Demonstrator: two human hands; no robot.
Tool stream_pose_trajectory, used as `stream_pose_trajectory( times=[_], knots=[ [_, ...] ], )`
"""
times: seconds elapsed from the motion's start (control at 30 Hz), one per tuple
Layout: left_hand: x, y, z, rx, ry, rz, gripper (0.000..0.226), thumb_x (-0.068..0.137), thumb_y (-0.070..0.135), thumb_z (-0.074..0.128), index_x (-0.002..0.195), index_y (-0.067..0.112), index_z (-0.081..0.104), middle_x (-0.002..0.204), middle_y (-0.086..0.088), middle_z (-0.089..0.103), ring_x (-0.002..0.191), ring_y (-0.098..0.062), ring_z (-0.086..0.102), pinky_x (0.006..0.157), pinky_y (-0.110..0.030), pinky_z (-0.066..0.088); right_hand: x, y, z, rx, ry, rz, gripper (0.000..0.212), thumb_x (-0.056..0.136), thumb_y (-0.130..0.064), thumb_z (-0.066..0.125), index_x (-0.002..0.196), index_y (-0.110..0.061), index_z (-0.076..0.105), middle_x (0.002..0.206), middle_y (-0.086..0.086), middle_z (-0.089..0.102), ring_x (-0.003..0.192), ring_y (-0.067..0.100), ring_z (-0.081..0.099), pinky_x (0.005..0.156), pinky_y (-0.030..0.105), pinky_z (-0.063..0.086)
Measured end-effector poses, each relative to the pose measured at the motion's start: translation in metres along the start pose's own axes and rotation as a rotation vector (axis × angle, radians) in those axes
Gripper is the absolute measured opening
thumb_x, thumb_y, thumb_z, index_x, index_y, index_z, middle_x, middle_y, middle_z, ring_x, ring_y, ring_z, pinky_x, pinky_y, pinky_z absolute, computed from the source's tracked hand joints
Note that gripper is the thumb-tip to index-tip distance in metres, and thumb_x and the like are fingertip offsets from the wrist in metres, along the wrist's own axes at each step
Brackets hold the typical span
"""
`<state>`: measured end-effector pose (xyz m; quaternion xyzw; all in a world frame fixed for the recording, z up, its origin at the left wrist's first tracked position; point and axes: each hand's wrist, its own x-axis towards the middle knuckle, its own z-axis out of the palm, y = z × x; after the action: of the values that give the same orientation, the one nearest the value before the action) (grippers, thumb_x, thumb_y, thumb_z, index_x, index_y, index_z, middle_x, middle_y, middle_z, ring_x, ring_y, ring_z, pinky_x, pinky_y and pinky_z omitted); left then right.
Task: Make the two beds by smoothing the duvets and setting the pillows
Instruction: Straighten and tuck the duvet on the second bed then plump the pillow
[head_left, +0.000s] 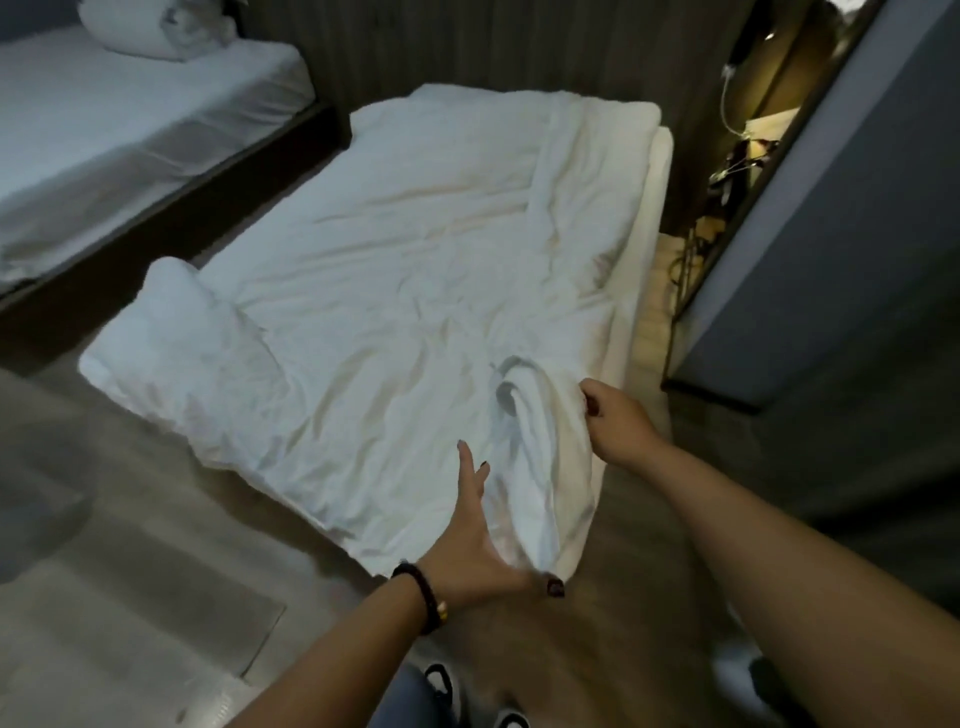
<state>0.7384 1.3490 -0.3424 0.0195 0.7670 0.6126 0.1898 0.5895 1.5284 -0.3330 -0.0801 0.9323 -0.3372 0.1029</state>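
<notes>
Duvet (415, 270) lay rumpled across the near bed (657, 218). Right hand (615, 421) pinched a raised fold at the bed's near right corner; left hand (478, 540), fingers straight, pressed beside it. Judged light, limp, non-slippery; best taken at corners and hem.

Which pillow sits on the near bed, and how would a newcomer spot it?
Start at the near bed with the rumpled white duvet spread across it. At its near left corner lies the pillow. Unlike the bundled bedding on the far bed, it lies alone, flat beside the duvet.
</notes>
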Motion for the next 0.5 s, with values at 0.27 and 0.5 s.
stream_pose_trajectory(
  times=[0.27, 0.5],
  knots=[
    [0.015, 0.015, 0.005, 0.002, 0.400, 0.105, 0.053, 0.084, 0.015, 0.070, 0.123, 0.034, 0.040, 0.124, 0.012, 0.050, 0.119, -0.014, 0.046, 0.088, -0.002, 0.034, -0.028, -0.030, -0.004, 0.093, 0.064, 0.034, 0.027, 0.094, -0.012, 0.047, 0.069, -0.021, 0.054, 0.066, -0.007, 0.061, 0.071, 0.019, 0.063, 0.067, 0.033, 0.049],
    [0.035, 0.019, -0.076, -0.402, 0.381, -0.165, 0.025, 0.096, 0.035, 0.051, 0.113, 0.017, 0.055, 0.111, -0.005, 0.062, 0.096, -0.018, 0.057, 0.085, -0.034, 0.051, -0.067, -0.061, 0.045, 0.426, 0.044, 0.182, 0.050, 0.080, 0.011, 0.054, 0.117, -0.023, 0.055, 0.120, 0.000, 0.057, 0.115, 0.019, 0.056, 0.096, 0.029, 0.049]
  ],
)
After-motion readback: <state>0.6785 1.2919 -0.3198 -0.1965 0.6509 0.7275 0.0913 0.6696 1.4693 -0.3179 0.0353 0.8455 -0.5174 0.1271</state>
